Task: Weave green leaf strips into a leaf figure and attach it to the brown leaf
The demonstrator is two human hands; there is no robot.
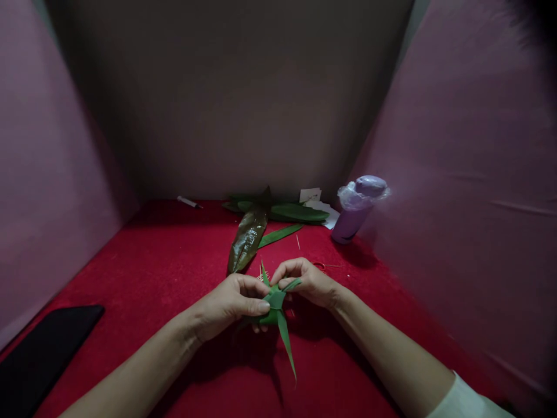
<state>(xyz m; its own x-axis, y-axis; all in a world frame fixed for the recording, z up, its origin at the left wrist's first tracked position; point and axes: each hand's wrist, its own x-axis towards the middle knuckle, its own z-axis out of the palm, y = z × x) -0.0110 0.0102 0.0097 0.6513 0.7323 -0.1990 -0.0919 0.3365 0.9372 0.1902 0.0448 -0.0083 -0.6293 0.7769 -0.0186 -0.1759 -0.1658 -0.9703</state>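
Observation:
Over the red cloth, both my hands meet on a small folded piece of green leaf strips (277,303). My left hand (230,305) pinches its left side, thumb pressed on the fold. My right hand (304,280) curls its fingers round the upper right strip. One long pointed strip hangs down toward me, and a short tip sticks up between my hands.
Several long green leaves (261,223) lie at the back of the red table (152,273). A purple bottle (357,208) with a plastic-wrapped top stands back right beside white paper (315,200). A pen (188,202) lies back left, a black flat object (41,354) front left. Pink walls close both sides.

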